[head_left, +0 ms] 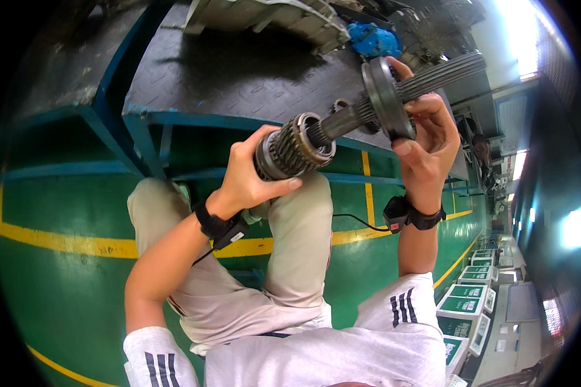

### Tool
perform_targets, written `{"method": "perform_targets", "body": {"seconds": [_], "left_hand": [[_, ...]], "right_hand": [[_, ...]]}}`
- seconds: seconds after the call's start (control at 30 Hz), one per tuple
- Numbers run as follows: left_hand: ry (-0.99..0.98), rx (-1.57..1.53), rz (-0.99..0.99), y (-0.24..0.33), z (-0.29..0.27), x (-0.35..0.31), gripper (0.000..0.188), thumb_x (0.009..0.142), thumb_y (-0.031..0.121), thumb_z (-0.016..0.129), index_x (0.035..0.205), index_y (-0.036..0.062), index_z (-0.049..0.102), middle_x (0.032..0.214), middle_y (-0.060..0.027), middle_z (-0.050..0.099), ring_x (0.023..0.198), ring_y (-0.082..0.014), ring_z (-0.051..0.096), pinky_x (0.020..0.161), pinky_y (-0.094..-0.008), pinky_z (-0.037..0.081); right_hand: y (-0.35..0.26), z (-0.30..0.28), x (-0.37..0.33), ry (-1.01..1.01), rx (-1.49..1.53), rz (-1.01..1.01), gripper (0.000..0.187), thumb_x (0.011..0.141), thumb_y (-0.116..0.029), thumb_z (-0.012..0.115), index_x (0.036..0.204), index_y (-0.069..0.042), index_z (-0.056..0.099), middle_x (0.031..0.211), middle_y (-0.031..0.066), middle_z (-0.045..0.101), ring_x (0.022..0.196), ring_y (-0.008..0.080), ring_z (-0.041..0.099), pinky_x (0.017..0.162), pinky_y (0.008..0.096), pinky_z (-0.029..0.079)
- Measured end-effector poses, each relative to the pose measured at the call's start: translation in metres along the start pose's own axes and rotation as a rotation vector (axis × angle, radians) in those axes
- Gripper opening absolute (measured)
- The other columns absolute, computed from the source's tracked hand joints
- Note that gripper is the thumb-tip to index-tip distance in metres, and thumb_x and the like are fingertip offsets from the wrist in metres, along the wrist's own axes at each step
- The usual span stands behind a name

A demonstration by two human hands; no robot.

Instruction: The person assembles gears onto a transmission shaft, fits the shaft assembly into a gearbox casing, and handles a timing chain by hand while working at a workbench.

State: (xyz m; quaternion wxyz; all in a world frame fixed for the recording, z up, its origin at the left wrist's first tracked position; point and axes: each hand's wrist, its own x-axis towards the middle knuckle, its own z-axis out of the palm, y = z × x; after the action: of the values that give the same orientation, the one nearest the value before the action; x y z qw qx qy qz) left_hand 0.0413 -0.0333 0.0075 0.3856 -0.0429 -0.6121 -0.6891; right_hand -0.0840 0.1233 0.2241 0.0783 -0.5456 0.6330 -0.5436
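Observation:
My left hand (252, 173) wraps round a toothed gear (293, 147) at the left end of a splined metal shaft (343, 122). Farther right on the same shaft sits a wide dark ring (386, 97), a synchronizer sleeve by its look. My right hand (427, 138) grips this ring from its right side, thumb at the lower edge and fingers behind. The shaft's long splined end (452, 74) sticks out past my right hand, up and to the right. I hold the whole piece in the air in front of the workbench, over my knees.
A dark metal-topped workbench (239, 97) with a blue frame stands ahead. On it lie a large metal housing (271, 19), a blue part (374, 40) and a small ring (341, 105). A black cable (361, 223) runs to my right wrist's device. Green-and-white boxes (463, 300) line the right.

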Motion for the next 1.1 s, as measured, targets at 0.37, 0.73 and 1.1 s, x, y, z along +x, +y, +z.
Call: {"method": "perform_targets", "body": {"seconds": [0.37, 0.73, 1.1], "left_hand": [[0.045, 0.026, 0.056, 0.007, -0.003, -0.001, 0.068, 0.069, 0.029, 0.099, 0.12, -0.0018, 0.067, 0.096, -0.011, 0.079, 0.084, -0.0162, 0.075, 0.085, -0.0307, 0.059], [0.05, 0.019, 0.06, 0.01, -0.004, 0.001, 0.068, 0.068, 0.027, 0.099, 0.12, -0.0023, 0.067, 0.096, -0.0111, 0.079, 0.084, -0.015, 0.074, 0.085, -0.0303, 0.059], [0.075, 0.014, 0.062, 0.009, -0.006, 0.0, 0.065, 0.069, 0.028, 0.098, 0.118, -0.0025, 0.067, 0.094, -0.0108, 0.078, 0.083, -0.0151, 0.073, 0.084, -0.0309, 0.059]], "right_hand": [[0.03, 0.009, -0.016, 0.144, 0.119, -0.021, 0.056, 0.071, -0.015, 0.1, 0.107, 0.005, 0.062, 0.142, 0.0285, 0.06, 0.118, 0.0219, 0.061, 0.106, 0.0327, 0.046], [0.038, 0.027, -0.013, -0.025, 0.045, -0.104, 0.053, 0.075, -0.023, 0.095, 0.106, -0.002, 0.059, 0.154, 0.0387, 0.05, 0.132, 0.032, 0.061, 0.112, 0.0381, 0.046], [0.056, 0.034, -0.013, -0.086, 0.251, -0.014, 0.058, 0.067, -0.007, 0.098, 0.108, -0.002, 0.057, 0.153, 0.0473, 0.046, 0.142, 0.0424, 0.056, 0.118, 0.0471, 0.045]]}}
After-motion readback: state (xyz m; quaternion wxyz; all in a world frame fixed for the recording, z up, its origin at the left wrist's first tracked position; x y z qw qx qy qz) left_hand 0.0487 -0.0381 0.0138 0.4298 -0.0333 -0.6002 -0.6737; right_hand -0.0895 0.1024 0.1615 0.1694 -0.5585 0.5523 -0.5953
